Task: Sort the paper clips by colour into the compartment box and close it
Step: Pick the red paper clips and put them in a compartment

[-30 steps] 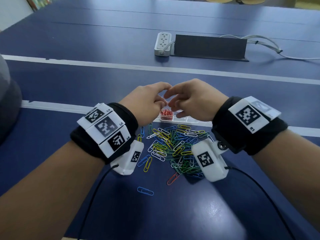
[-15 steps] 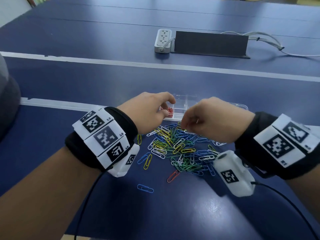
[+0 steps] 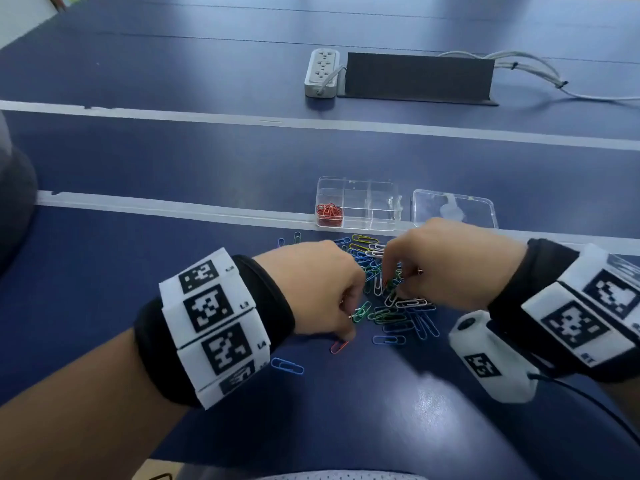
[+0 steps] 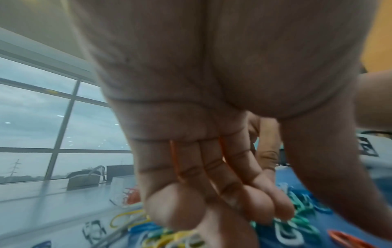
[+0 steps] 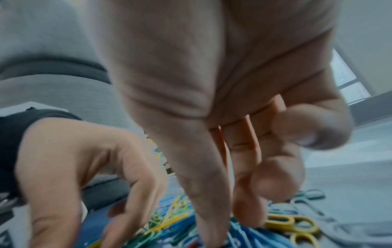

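The clear compartment box [image 3: 381, 194] stands past the pile, its lid [image 3: 453, 207] lying open to the right. Red clips [image 3: 329, 213] fill its front left compartment; the other compartments look bare. A mixed pile of paper clips [image 3: 398, 315] in blue, green, yellow and white lies in front of it. My left hand [image 3: 348, 336] reaches down at the pile's near left edge, fingertips just above a lone red clip [image 3: 338, 347], also visible in the left wrist view as the red clip [image 4: 343, 238]. My right hand [image 3: 393, 282] pokes its straight fingers [image 5: 207, 209] into the pile.
A stray blue clip [image 3: 287, 366] lies near me, left of the pile. A white power strip [image 3: 322, 72], a dark flat stand [image 3: 419, 77] and cables [image 3: 540, 74] sit at the far side. White lines [image 3: 173, 206] cross the blue table.
Both hands have come back from the box toward me and dropped onto the pile, left to its near edge, right to its middle. The box now shows uncovered.
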`<move>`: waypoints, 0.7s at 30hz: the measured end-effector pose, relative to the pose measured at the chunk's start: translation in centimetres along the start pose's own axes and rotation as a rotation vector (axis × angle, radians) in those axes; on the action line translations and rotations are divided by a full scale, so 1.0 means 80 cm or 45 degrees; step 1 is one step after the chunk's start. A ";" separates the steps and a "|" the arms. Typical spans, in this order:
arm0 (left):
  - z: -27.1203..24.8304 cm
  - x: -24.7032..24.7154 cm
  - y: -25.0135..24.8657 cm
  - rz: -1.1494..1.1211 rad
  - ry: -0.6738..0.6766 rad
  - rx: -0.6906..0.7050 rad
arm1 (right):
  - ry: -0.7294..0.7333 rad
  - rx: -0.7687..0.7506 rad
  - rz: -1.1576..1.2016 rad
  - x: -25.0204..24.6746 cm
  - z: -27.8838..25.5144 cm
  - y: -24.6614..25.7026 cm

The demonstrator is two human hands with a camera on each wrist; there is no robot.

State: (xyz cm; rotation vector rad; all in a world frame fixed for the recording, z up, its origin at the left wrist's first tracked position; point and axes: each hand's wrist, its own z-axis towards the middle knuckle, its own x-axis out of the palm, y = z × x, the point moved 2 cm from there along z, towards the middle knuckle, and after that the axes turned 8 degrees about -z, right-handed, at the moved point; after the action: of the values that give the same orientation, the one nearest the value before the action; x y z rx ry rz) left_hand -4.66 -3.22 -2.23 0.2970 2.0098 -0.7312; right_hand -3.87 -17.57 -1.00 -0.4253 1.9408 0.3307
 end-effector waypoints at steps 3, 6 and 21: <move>0.000 0.008 -0.004 0.055 0.022 -0.052 | -0.011 0.059 -0.036 0.003 -0.004 -0.005; -0.001 0.006 -0.006 0.079 0.004 -0.063 | -0.008 0.110 -0.046 0.004 -0.007 -0.009; -0.007 0.003 0.007 0.089 -0.045 -0.056 | 0.006 0.042 -0.056 0.003 -0.005 0.001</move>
State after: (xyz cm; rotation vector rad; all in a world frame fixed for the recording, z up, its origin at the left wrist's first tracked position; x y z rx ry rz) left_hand -4.93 -2.46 -2.45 0.3249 1.9694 -0.6437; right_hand -4.36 -17.73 -1.07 -0.4469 1.9362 0.2689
